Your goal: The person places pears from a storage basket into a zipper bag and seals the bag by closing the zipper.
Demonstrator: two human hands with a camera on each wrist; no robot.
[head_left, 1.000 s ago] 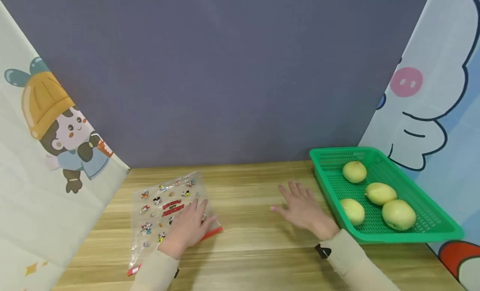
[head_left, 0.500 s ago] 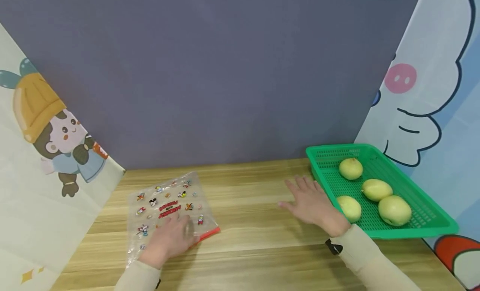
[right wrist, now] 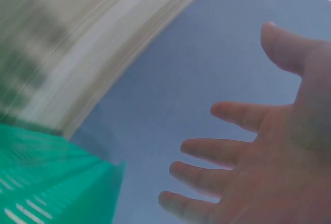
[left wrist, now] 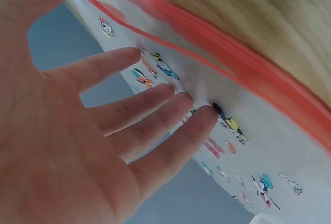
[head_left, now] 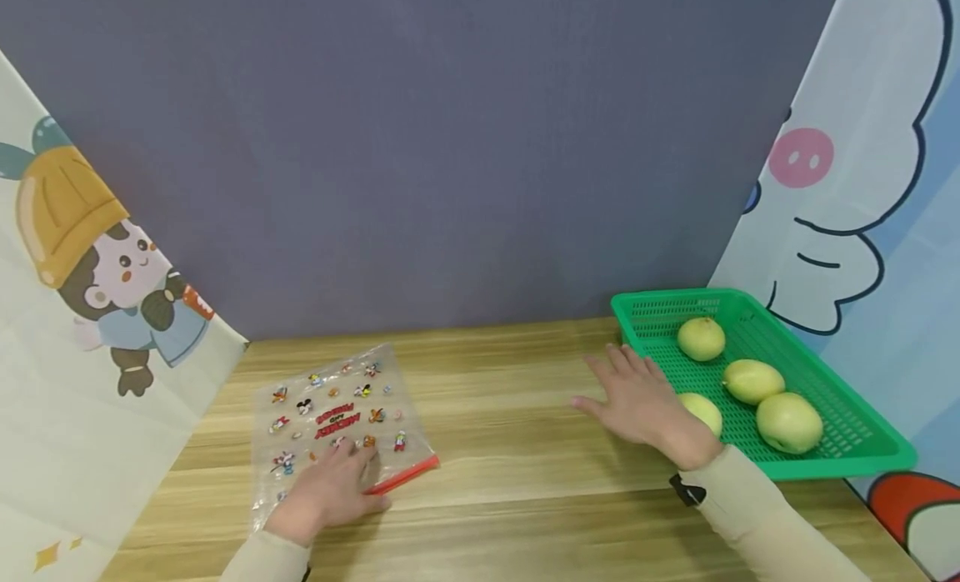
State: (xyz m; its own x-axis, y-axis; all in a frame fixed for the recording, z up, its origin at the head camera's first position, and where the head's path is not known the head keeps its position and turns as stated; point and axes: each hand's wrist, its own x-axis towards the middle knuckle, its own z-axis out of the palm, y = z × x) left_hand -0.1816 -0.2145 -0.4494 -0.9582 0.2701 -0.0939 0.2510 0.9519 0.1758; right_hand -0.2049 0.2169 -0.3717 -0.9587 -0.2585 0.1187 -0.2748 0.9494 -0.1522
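Observation:
A clear plastic zip bag [head_left: 352,403] printed with small cartoon figures and a red zip edge [left wrist: 207,40] lies flat on the wooden table. Over its near part is my left hand [head_left: 330,486], fingers spread; in the left wrist view the fingertips reach the plastic or hover just above it. My right hand [head_left: 645,403] hovers beside the left rim of a green plastic basket [head_left: 817,361], fingers straight and apart, holding nothing. Pale yellow-green round fruits [head_left: 789,422] lie in the basket, their exact kind uncertain; one [head_left: 701,415] is partly hidden behind my right hand.
A grey-purple panel [head_left: 450,165] rises behind the table [head_left: 487,432]. Cartoon-printed white sheets stand along the left [head_left: 67,415] and right [head_left: 840,257]. The basket sits against the right sheet.
My left hand has drawn back toward the lower left over the bag, uncovering more of its print and red edge. The right hand has shifted right, toward the basket. The view has turned slightly.

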